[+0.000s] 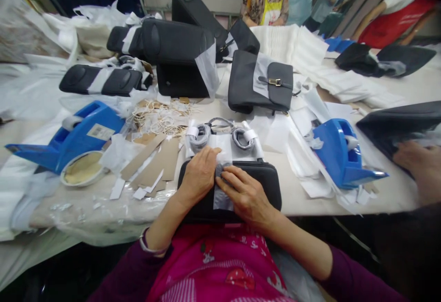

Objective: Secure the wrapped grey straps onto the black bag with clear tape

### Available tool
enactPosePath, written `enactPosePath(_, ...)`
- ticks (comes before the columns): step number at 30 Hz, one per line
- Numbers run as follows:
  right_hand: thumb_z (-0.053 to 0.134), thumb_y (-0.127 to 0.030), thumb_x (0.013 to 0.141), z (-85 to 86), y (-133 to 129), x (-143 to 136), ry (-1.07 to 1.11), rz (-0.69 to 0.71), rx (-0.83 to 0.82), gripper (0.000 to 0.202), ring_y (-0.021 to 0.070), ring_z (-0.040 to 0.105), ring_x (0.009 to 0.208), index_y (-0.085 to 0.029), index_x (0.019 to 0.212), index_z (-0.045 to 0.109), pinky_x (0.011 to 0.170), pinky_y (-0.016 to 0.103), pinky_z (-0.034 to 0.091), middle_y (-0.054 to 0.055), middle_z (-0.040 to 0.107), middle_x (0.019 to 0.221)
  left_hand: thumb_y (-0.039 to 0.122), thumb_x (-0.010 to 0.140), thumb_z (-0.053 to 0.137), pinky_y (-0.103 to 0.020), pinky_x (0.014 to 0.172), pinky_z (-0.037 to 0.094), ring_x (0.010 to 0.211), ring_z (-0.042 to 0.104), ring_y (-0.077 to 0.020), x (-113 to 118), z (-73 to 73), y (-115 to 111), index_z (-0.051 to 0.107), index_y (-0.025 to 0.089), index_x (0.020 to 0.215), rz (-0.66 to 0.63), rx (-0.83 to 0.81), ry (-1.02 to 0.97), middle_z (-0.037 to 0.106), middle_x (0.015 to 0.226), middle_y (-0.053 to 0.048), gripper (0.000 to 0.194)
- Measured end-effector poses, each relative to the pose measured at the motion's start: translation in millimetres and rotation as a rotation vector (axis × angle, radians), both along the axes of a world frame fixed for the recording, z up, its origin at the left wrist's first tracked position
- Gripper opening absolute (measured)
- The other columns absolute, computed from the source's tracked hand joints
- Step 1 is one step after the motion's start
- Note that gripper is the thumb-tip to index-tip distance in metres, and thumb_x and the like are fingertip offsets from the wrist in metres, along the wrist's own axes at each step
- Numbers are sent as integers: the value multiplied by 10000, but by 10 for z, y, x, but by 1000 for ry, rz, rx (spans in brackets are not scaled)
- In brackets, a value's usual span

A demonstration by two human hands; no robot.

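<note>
A black bag [272, 187] lies flat at the table's front edge, against my body. A translucent white wrapping strip [223, 199] runs across its middle. My left hand [200, 173] is closed at the upper part of the strip, thumb and fingers pressed together. My right hand [246, 194] lies over the strip and the bag, its fingers stretched out and touching the strip; its thumb is hidden. Just behind the bag are two coiled grey straps [199, 136] with white wraps, lying on white sheet material. The bag's underside is hidden.
Blue tape dispensers [91, 132] stand left and right. Several black bags [260, 81] sit at the back. Brown card strips [151, 164], white strings [161, 114] and a round container [82, 169] lie left. A co-worker's hand [418, 166] touches a black bag [403, 123] at right.
</note>
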State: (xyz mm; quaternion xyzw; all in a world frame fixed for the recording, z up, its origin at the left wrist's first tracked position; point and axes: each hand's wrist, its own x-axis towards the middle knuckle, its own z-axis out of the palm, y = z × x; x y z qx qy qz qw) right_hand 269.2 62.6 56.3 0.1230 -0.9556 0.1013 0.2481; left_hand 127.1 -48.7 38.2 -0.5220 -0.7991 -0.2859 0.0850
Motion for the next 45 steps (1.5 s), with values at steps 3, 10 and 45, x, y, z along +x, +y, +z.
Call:
enactPosePath(3, 385, -87, 940, 5, 4, 29, -10, 17, 10, 323, 260, 482, 1205, -84, 1175, 605, 1029, 427, 473, 134, 623, 1117, 155, 928, 378, -332, 798, 455, 880, 557, -205, 18, -22, -7, 442, 177, 1222, 55, -6, 2, 571, 998, -72, 302)
enactPosePath(10, 404, -102, 935, -31, -32, 148, -62, 11, 18, 330, 268, 488, 1191, -119, 1200, 600, 992, 458, 495, 144, 613, 1134, 162, 924, 389, -295, 751, 444, 840, 547, -180, 7, -23, 3, 509, 237, 1182, 70, -26, 8, 530, 986, -45, 294)
enactPosePath(45, 635, -302, 837, -252, 447, 117, 139, -590, -431, 417, 294, 396, 1235, -295, 1252, 589, 1032, 506, 373, 94, 408, 1349, 340, 917, 491, -430, 957, 324, 1140, 446, -268, -151, -12, 75, 512, 244, 1316, -142, -99, 152, 538, 1321, -82, 411)
